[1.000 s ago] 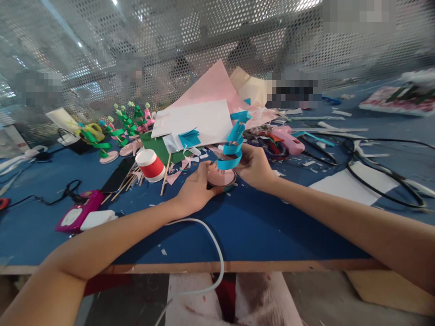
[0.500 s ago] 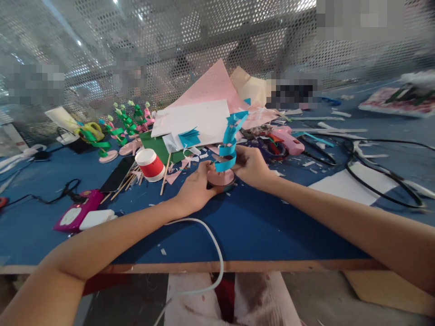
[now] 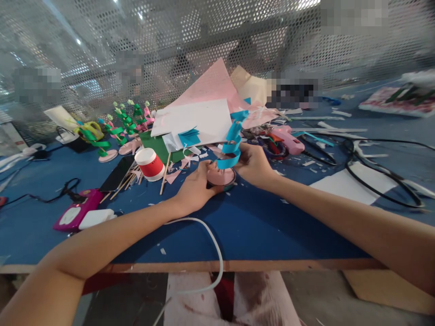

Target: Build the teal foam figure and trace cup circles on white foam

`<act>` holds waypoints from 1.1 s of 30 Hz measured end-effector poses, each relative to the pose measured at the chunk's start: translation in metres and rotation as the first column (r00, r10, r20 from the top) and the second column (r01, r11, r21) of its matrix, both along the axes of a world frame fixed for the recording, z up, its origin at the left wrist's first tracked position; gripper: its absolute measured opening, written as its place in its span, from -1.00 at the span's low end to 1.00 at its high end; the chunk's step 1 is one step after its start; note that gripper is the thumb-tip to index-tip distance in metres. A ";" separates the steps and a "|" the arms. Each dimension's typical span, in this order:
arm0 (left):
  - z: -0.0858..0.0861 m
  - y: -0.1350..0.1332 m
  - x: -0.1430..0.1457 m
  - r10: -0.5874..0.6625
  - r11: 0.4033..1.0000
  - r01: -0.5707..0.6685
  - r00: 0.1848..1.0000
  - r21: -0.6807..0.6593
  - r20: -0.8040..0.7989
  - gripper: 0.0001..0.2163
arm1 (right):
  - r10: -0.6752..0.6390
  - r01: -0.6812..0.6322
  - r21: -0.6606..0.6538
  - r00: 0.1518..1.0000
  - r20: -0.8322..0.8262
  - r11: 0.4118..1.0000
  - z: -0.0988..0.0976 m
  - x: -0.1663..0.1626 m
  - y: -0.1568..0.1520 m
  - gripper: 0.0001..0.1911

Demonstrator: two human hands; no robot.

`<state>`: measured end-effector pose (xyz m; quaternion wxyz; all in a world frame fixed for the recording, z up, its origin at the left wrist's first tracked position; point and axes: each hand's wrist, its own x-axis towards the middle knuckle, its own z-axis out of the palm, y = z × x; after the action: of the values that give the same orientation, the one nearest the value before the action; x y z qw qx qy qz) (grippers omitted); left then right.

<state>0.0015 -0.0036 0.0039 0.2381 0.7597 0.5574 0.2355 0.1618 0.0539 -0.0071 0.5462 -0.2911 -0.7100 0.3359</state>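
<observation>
A small paper craft stands on the blue table (image 3: 258,226): a round pink base (image 3: 221,176) with a blue spiral paper strip (image 3: 231,144) rising from it. My left hand (image 3: 196,188) grips the left side of the pink base, fingers curled round it. On the right side, my right hand (image 3: 253,165) is closed, its fingers pinching the lower end of the blue strip just above the base.
Left of the craft stand a red-and-white cup (image 3: 149,165), wooden sticks (image 3: 127,181), a magenta device (image 3: 76,213) and several green paper crafts (image 3: 118,131). Pink and white sheets (image 3: 200,115) are piled behind. A pink glue gun (image 3: 288,140) and black cables (image 3: 374,181) lie right. A white cable (image 3: 214,249) hangs over the near edge.
The blue spiral swayed left, then back right. Both hands stayed at the base, shifting only slightly.
</observation>
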 end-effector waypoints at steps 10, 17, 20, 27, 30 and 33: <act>0.001 -0.001 0.001 -0.004 1.000 0.004 1.000 -0.010 0.005 -0.47 | -0.016 0.016 0.020 1.000 0.009 1.000 0.001 0.000 -0.001 -0.73; -0.001 0.000 0.000 0.000 1.000 0.000 1.000 0.009 -0.003 -0.46 | -0.036 0.036 0.000 0.999 -0.033 0.999 0.001 0.000 0.000 -0.71; -0.001 0.001 0.000 0.001 1.000 -0.001 1.000 0.005 0.005 -0.46 | -0.024 0.024 0.005 1.000 0.001 1.000 0.000 0.001 0.001 -0.72; 0.000 0.000 0.000 0.006 1.000 -0.005 1.000 -0.008 0.012 -0.46 | -0.019 0.019 0.014 1.000 0.010 1.000 0.000 0.001 -0.001 -0.75; 0.001 0.000 0.000 0.000 1.000 0.000 1.000 -0.014 0.016 -0.46 | -0.011 0.010 0.021 0.998 0.059 1.000 0.001 0.001 -0.001 -0.77; 0.001 -0.001 0.001 -0.003 1.000 0.004 1.000 -0.012 0.020 -0.47 | -0.023 0.020 0.054 0.998 0.056 0.998 0.001 0.002 -0.002 -0.78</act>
<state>0.0021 -0.0042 0.0049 0.2486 0.7569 0.5551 0.2392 0.1633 0.0521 -0.0059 0.5371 -0.2934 -0.7308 0.3023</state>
